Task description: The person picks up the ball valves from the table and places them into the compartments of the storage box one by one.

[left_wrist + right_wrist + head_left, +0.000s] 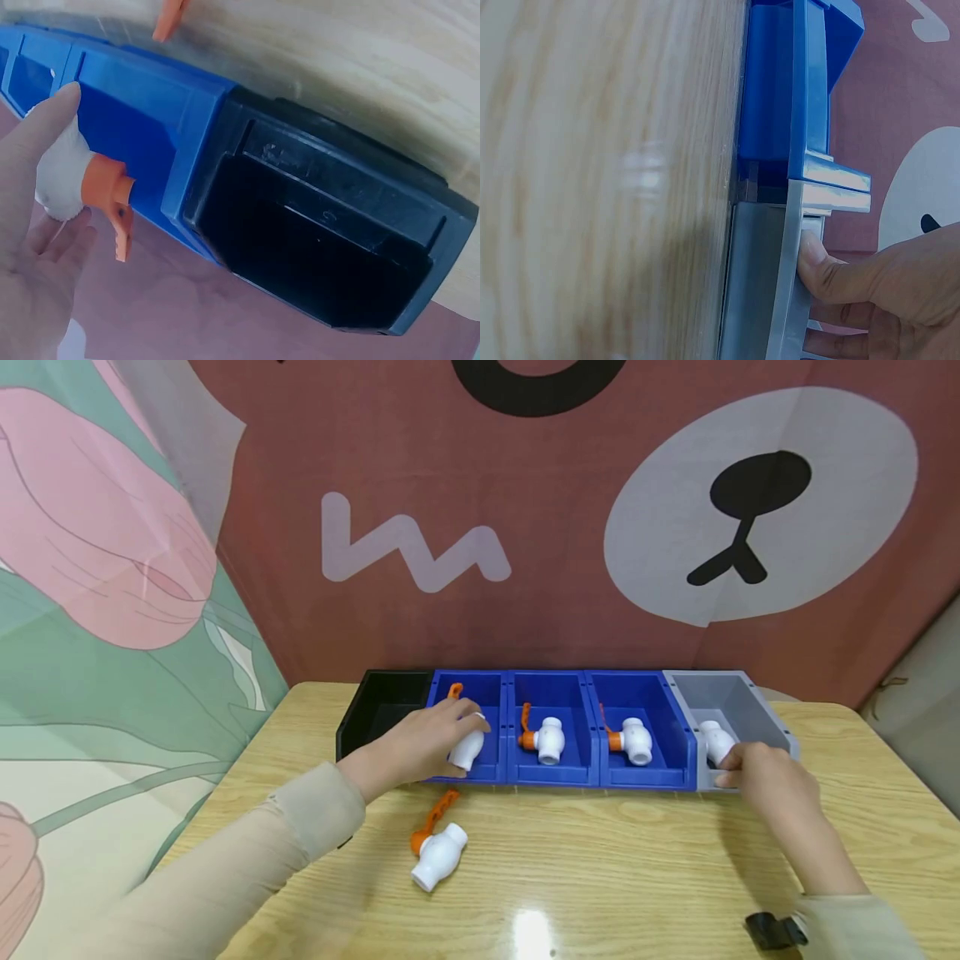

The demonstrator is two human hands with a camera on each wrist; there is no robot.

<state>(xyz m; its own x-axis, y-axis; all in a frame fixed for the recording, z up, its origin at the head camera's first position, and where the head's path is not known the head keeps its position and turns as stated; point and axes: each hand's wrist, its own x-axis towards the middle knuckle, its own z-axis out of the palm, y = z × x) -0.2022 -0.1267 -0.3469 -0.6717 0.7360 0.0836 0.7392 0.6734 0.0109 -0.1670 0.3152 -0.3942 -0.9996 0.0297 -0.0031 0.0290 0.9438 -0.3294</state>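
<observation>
In the head view my left hand (pixel 431 739) holds a white ball valve (pixel 467 750) with an orange handle over the leftmost blue bin (pixel 491 693). The left wrist view shows the thumb on one side of that valve's body (pixel 61 169) and the fingers on the other. My right hand (pixel 776 789) reaches over the front wall of the grey bin (pixel 765 714), its fingertips at the lower end of another white ball valve (pixel 714 739). Its thumb lies at the grey rim (pixel 786 300) in the right wrist view; the handle there is hidden.
A ball valve (pixel 438 857) with an orange handle lies on the wooden table (pixel 615 868) before the bins. The middle blue bin (pixel 546 685) and right blue bin (pixel 626 689) each hold one too. A black bin (pixel 393 685) stands at the row's left end, a printed cloth (pixel 555 618) behind.
</observation>
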